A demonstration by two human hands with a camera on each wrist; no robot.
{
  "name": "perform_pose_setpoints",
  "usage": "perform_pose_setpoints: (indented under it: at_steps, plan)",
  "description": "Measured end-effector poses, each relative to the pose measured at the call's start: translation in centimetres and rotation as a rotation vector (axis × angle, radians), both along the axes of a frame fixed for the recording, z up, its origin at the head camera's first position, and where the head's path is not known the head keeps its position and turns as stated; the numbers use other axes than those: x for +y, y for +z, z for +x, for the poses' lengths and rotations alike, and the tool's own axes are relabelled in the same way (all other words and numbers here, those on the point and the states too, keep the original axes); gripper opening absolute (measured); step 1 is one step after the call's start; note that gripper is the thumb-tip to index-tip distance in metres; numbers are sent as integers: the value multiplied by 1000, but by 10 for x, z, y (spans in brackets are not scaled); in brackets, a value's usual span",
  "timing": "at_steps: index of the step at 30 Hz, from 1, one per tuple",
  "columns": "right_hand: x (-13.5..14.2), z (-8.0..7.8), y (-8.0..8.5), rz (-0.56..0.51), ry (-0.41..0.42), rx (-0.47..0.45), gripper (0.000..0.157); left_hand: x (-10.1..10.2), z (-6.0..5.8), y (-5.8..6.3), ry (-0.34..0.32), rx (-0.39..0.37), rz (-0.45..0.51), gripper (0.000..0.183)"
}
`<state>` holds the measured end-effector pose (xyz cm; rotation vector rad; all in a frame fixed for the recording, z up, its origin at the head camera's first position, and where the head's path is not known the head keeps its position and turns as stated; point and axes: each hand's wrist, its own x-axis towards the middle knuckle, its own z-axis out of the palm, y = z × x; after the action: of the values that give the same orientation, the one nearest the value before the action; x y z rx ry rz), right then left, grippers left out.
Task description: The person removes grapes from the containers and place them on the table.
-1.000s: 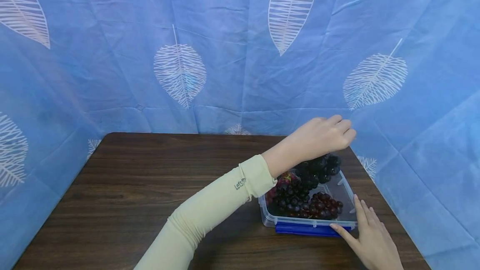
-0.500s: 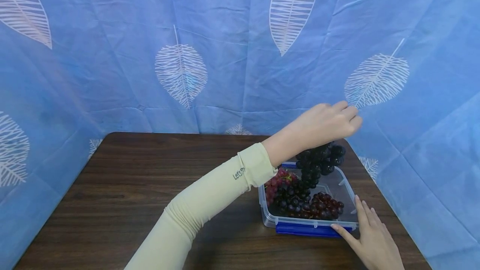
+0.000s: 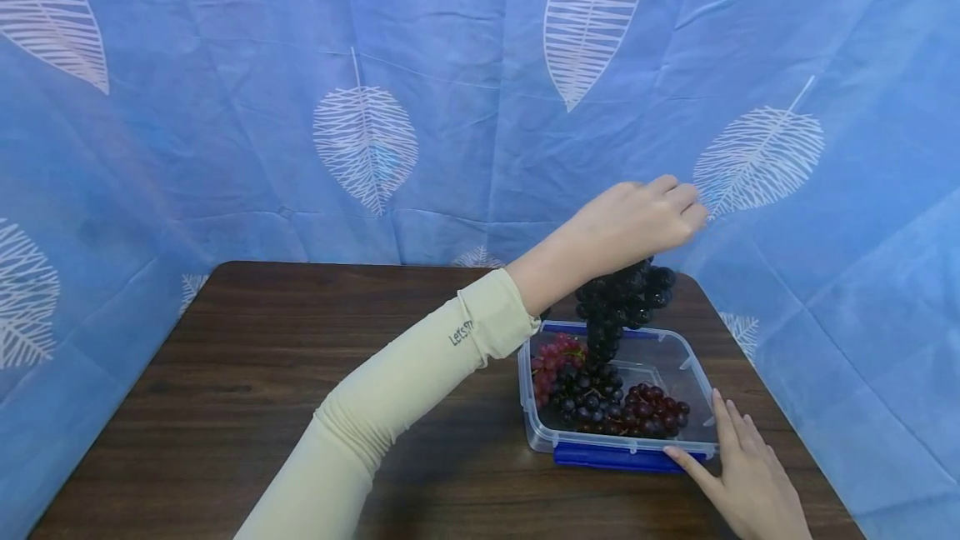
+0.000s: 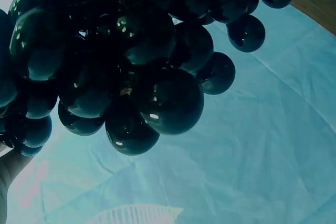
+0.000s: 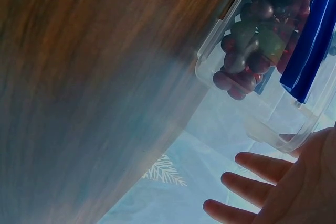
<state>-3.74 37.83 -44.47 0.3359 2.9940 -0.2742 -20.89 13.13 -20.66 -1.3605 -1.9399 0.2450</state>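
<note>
Grapes (image 3: 630, 297), large and black, hang higher than before.

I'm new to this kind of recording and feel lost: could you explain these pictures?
There is no machine here, just a person's two bare hands. The wide picture comes from a camera on the head, looking forward and down; the two close ones come from the wrists, left and right. The left hand holds up black grapes that hang over a clear box on the table; more grapes, some red, lie inside. The right hand touches the box's near right corner.
</note>
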Motion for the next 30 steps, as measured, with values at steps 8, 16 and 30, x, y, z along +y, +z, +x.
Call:
perform_pose_setpoints:
  at_steps: [8,16,30]
  plan:
    - [-2,1,2,9,6,3,121,-18,-10,6,11,-30,29,36]
    - [-1,1,-1,11,11,18,121,-39,-20,15,13,-42,75,34]
    - [-1,0,-1,14,8,12,121,-79,-40,22,34,-56,153,35]
